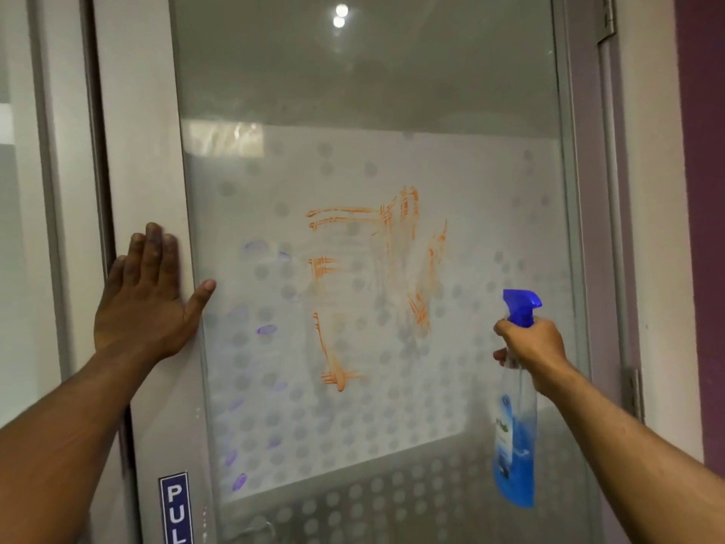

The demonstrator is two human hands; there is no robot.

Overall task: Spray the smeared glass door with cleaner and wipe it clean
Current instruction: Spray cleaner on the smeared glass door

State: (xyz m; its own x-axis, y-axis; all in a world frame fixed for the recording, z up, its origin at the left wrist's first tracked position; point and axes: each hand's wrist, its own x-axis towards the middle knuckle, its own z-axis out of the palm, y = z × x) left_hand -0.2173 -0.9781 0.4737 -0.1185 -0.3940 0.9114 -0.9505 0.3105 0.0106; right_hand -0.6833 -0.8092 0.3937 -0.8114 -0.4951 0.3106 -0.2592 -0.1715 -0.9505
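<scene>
The glass door [490, 214] fills the middle of the view, frosted with grey dots. Orange smears [396, 245] streak its centre, and small purple marks [266, 329] dot the lower left of the pane. My left hand [151, 296] lies flat and open against the door's grey left frame [145, 170], thumb over the glass edge. My right hand [531, 343] grips the neck of a spray bottle [516, 445] with a blue trigger head and blue liquid, held upright at the right of the pane, nozzle toward the glass. No cloth is in view.
A blue PULL sticker [175, 508] sits low on the left frame. The door's right frame carries hinges [632, 390], with a pale wall and a purple wall [706, 190] beyond. A second glass panel [23, 229] stands at the far left.
</scene>
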